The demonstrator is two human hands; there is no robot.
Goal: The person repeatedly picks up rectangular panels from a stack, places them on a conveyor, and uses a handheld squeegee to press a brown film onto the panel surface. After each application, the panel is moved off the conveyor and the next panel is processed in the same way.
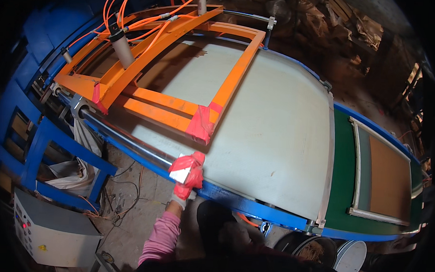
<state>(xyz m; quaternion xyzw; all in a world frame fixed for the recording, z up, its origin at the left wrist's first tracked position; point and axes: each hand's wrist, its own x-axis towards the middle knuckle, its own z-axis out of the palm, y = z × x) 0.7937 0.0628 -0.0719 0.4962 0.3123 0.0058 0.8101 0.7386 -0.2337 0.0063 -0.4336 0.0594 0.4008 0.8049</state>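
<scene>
My left hand, in a red-coated work glove, is closed over a pale metal end block of a polished steel guide rod. The rod runs along the near blue rail of a machine. A hanging orange steel frame has a corner wrapped in red tape, just above my left hand. Under the frame lies a pale, smooth belt or sheet. My right hand is dim in shadow near my body; its fingers cannot be made out.
Pneumatic cylinders with orange hoses sit on the frame. At right, a brown panel lies in a pale-edged frame on a green belt. A control box stands lower left; buckets stand below the rail. Cables cross the floor.
</scene>
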